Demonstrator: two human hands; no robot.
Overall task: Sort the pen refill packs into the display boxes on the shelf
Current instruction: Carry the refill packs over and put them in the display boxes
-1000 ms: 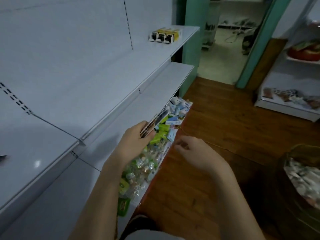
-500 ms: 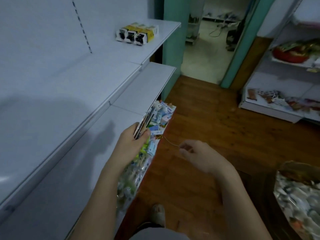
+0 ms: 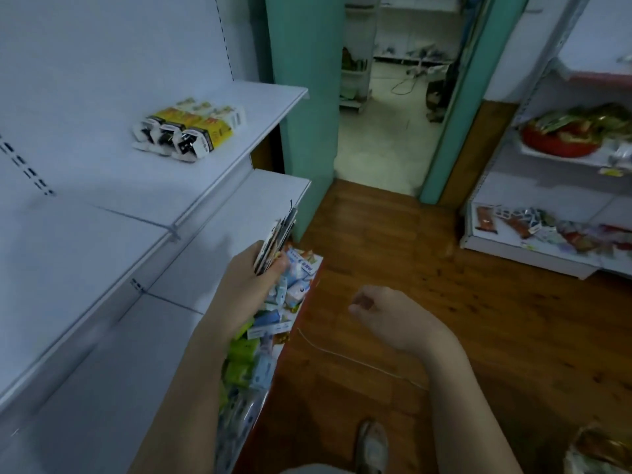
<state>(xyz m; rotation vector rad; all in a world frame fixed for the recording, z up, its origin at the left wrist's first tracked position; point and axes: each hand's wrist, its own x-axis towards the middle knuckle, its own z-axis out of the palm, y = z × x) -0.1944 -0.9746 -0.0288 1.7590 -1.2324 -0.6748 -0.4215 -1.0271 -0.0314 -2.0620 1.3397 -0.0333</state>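
My left hand (image 3: 244,289) grips a thin stack of flat refill packs (image 3: 278,236), held upright over the front edge of the lowest shelf. Three yellow-and-white display boxes (image 3: 189,130) lie side by side on the upper white shelf (image 3: 260,131), far ahead and left of that hand. My right hand (image 3: 383,313) hovers over the wooden floor with loosely curled fingers and holds nothing.
A long tray of small colourful packets (image 3: 270,340) runs along the bottom shelf's front edge under my left arm. A green doorframe (image 3: 301,97) stands beyond the shelf end. Another white shelf unit (image 3: 547,234) with goods is at right; a bag of packs (image 3: 598,453) sits bottom right.
The view has swung toward the display boxes, which now appear closer. My left hand has raised the stack of packs slightly; my right hand has stayed low and empty.
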